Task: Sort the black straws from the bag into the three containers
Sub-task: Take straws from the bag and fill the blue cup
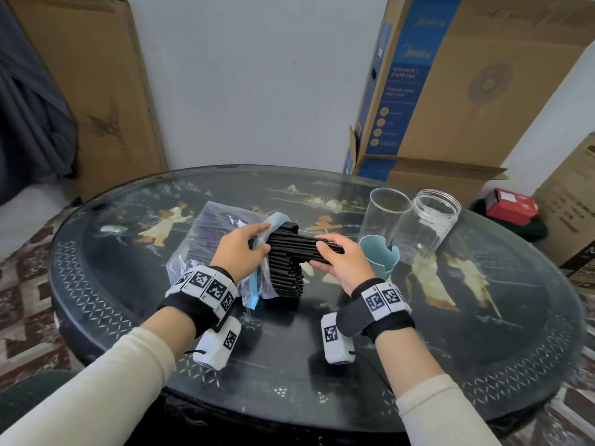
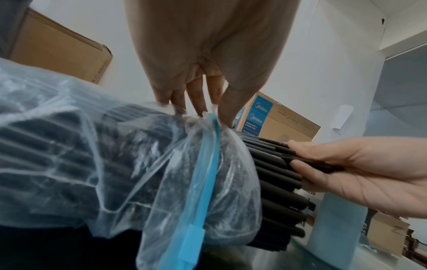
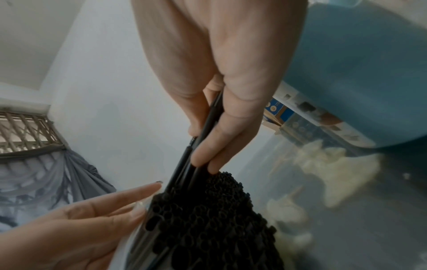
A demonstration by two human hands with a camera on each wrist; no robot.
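Note:
A clear plastic bag with a blue zip strip lies on the table, and a thick bundle of black straws sticks out of its mouth. My left hand pinches the bag's rim at the opening. My right hand grips a small bunch of straws drawn partly out of the bundle toward the right. Three containers stand to the right: a tall clear glass, a clear jar and a light blue cup just beside my right hand.
The round dark table has inlaid figures under glass. Cardboard boxes lean against the wall behind it, a flat carton stands at the back left, and a red box lies at the far right.

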